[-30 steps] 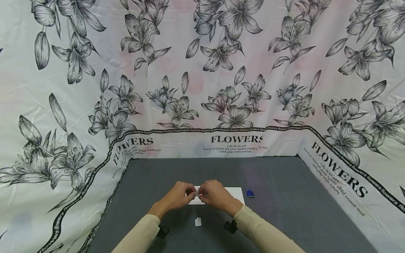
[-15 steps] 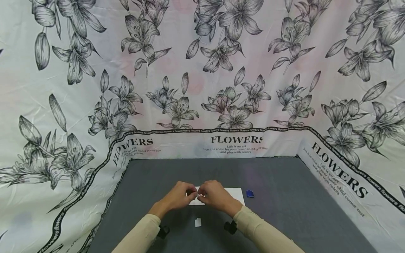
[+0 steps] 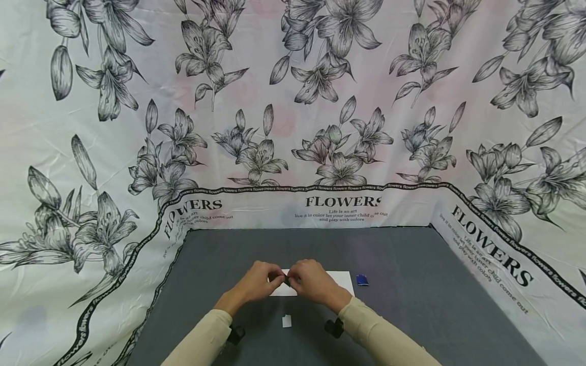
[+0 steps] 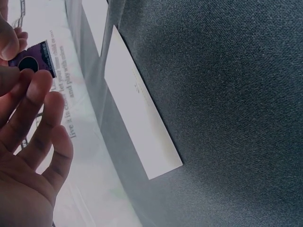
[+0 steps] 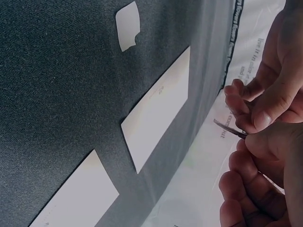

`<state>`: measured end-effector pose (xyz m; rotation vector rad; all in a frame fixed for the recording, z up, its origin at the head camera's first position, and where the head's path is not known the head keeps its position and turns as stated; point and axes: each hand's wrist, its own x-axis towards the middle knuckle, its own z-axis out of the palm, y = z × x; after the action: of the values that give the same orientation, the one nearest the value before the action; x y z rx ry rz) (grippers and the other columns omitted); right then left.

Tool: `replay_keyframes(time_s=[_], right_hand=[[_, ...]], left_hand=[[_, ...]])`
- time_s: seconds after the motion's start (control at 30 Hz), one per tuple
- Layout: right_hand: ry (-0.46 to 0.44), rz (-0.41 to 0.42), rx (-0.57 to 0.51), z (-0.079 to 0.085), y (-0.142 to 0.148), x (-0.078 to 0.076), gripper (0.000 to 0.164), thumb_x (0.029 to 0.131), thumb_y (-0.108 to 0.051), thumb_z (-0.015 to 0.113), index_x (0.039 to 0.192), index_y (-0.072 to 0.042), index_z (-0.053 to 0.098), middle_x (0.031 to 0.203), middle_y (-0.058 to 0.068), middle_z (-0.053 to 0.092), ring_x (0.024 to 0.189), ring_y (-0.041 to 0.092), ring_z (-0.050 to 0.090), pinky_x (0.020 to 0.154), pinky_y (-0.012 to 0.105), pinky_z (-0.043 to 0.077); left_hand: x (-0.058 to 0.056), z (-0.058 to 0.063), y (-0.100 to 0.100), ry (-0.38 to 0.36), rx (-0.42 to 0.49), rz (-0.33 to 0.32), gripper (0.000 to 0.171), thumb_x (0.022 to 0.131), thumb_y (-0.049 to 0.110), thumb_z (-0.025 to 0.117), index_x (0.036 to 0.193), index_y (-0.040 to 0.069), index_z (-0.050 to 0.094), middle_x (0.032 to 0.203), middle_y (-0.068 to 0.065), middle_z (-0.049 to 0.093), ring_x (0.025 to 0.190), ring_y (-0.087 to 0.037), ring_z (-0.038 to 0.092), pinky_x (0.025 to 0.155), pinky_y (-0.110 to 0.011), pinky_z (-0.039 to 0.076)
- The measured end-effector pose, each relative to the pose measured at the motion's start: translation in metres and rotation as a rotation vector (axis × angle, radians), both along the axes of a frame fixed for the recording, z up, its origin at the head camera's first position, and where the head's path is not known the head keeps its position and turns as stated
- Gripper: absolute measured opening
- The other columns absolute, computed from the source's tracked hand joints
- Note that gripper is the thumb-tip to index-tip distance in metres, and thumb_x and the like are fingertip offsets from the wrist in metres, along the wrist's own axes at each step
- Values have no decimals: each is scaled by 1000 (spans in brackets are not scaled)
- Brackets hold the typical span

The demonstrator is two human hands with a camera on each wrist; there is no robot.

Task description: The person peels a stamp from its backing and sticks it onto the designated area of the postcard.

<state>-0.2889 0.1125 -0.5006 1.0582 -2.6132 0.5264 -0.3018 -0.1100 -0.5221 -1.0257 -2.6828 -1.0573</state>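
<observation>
Both hands meet over the table in the head view, fingertips close together. Between them is a small dark purple sachet (image 4: 40, 59) with a serrated edge, and a dark circle shows on its face. My left hand (image 3: 258, 281) pinches one side of it between thumb and fingers, its other fingers loosely bent. The opposite side is pinched by my right hand (image 3: 315, 282). From the right wrist, the sachet (image 5: 229, 128) appears nearly edge-on as a thin curved strip. Whether it is torn cannot be told. Below the hands lie white cards (image 3: 340, 279), partly hidden.
A blue sachet (image 3: 362, 280) lies just right of the cards. Nearer the body is a small white piece (image 3: 286, 321) with a notched edge. Grey cloth (image 3: 393, 315) covers the table, and a flower-printed curtain (image 3: 339, 208) encloses its back and sides.
The hands stay in nearly the same place. Between the fingertips, the sachet shows dark now, where it looked pale a second ago. The cards and the blue sachet lie unmoved.
</observation>
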Motion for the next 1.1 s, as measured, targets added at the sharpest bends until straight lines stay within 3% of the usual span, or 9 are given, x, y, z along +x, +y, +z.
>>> replay_keyframes(time_s=[0.33, 0.6, 1.1], right_hand=[[-21, -45, 1, 0, 1, -3, 7, 97, -11, 78, 94, -10, 84, 81, -3, 72, 72, 7, 57, 70, 28, 52], [-16, -41, -8, -1, 1, -5, 6, 96, -10, 78, 93, -10, 83, 82, -2, 73, 72, 7, 57, 68, 27, 51], [-31, -43, -10, 1, 2, -6, 8, 97, -11, 77, 94, -10, 83, 82, -3, 72, 72, 6, 56, 69, 27, 51]], left_hand=[[2, 2, -1, 7, -3, 69, 10, 104, 13, 73, 104, 10, 82, 91, 2, 78, 76, -8, 66, 70, -25, 54], [1, 0, -2, 22, -8, 103, 9, 104, 14, 74, 100, 13, 81, 88, 5, 77, 73, -1, 63, 69, -25, 54], [-1, -2, -3, 30, 11, 99, 7, 105, 13, 74, 105, 12, 81, 85, 5, 75, 70, -2, 62, 66, -23, 52]])
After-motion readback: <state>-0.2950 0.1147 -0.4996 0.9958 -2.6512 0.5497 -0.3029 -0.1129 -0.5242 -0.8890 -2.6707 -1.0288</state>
